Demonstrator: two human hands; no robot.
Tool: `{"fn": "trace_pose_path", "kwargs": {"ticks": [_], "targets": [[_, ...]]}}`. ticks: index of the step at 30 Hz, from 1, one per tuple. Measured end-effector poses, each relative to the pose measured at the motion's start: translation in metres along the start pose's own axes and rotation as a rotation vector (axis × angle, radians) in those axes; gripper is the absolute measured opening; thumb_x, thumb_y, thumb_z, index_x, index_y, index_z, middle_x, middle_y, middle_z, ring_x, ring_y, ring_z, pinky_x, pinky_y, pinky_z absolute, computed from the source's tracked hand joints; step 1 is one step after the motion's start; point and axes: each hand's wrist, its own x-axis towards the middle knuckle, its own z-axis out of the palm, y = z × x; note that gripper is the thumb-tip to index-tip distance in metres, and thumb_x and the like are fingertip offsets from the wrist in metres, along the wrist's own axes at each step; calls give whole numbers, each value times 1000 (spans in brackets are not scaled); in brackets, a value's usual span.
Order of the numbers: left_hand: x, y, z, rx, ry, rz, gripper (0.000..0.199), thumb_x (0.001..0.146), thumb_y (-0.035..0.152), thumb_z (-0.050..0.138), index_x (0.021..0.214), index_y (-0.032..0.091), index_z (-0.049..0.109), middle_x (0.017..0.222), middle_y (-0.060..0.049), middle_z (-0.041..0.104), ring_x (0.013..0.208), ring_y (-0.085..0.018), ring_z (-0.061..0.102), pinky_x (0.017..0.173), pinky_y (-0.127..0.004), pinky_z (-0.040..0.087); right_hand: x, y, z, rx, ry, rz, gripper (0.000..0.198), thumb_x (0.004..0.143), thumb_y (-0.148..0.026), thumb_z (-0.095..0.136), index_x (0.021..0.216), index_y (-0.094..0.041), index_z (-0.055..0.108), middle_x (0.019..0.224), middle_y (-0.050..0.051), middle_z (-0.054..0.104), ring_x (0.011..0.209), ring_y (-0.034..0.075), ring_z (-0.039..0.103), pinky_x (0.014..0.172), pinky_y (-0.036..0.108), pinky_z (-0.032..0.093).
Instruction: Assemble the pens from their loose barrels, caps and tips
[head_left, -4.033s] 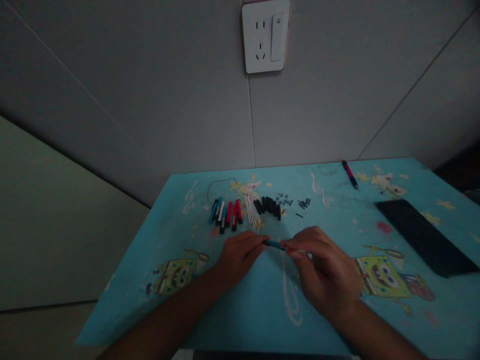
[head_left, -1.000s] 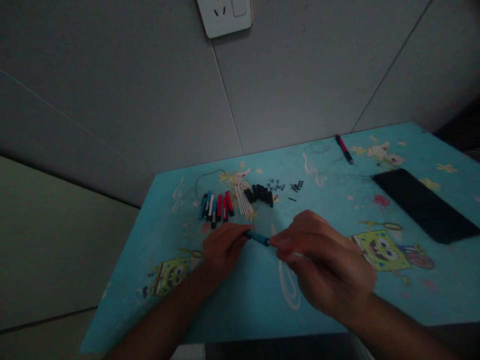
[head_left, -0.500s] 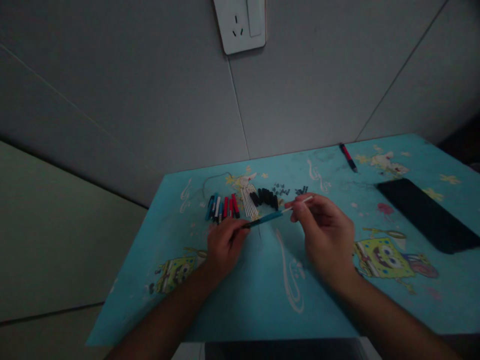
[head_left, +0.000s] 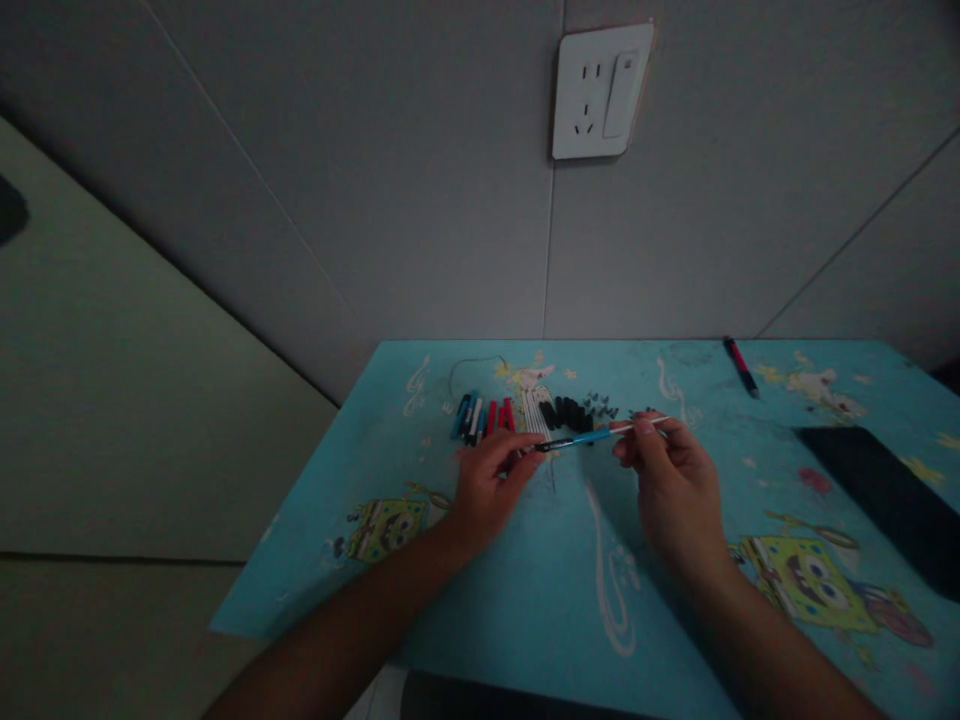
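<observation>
My left hand [head_left: 489, 487] pinches the black end of a blue pen barrel [head_left: 592, 438] above the table. In the fingers of my right hand [head_left: 679, 495] is a thin white pen refill [head_left: 621, 429], lined up with the barrel's right end. It looks partly inside the barrel, though how deep I cannot tell. Just beyond my left hand lie several blue, white and red pen barrels [head_left: 491, 415]. White refills [head_left: 532, 408] lie side by side to their right, followed by black rubber-like grips [head_left: 570, 413] and small dark pieces [head_left: 598, 404].
The table [head_left: 517, 600] has a blue cartoon-print cover. A red and black pen [head_left: 741, 367] lies near its back edge, and a dark flat pad [head_left: 881, 500] on the right. Behind stands a grey wall with a white power socket [head_left: 600, 92].
The camera view has swung, so the table and wall socket appear farther right. Both hands keep the pen barrel and refill in line, now held more nearly level in the picture.
</observation>
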Motion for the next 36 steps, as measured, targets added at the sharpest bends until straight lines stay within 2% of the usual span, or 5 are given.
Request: {"fn": "trace_pose_path", "kwargs": {"ticks": [8, 17, 21, 27, 36], "targets": [[-2, 5, 7, -329, -30, -287, 25, 88, 32, 63, 108, 17, 68, 63, 4, 55, 43, -4, 43, 41, -16, 34, -3, -4, 1, 0, 6, -28, 15, 91, -36, 61, 93, -20, 61, 92, 4, 67, 66, 11, 55, 65, 26, 44], [0, 3, 6, -327, -75, -272, 25, 90, 32, 61, 107, 17, 68, 64, 3, 59, 42, -3, 44, 41, -16, 34, -10, -15, 2, -56, 9, -143, 12, 90, -32, 62, 93, -20, 59, 91, 4, 67, 67, 12, 56, 67, 27, 44], [-3, 1, 4, -338, -13, -203, 23, 90, 33, 60, 104, 17, 69, 77, -1, 63, 44, -3, 45, 41, -15, 35, -9, -12, 1, -68, -44, -31, 13, 91, -33, 62, 94, -20, 61, 88, 3, 67, 67, 12, 56, 67, 26, 44], [1, 1, -2, -425, 133, -273, 24, 89, 37, 61, 98, 15, 66, 63, 4, 54, 41, -2, 41, 38, -14, 30, -9, 3, 2, 43, -116, 157, 15, 86, -34, 67, 91, -20, 65, 78, 1, 67, 60, 11, 52, 61, 24, 41], [15, -4, 2, -643, 181, -466, 31, 83, 44, 68, 93, 15, 64, 56, 6, 50, 37, -2, 35, 35, -14, 22, -8, 2, -2, -52, -174, 150, 15, 83, -35, 71, 84, -21, 71, 75, 2, 70, 64, 12, 58, 67, 25, 45]]}}
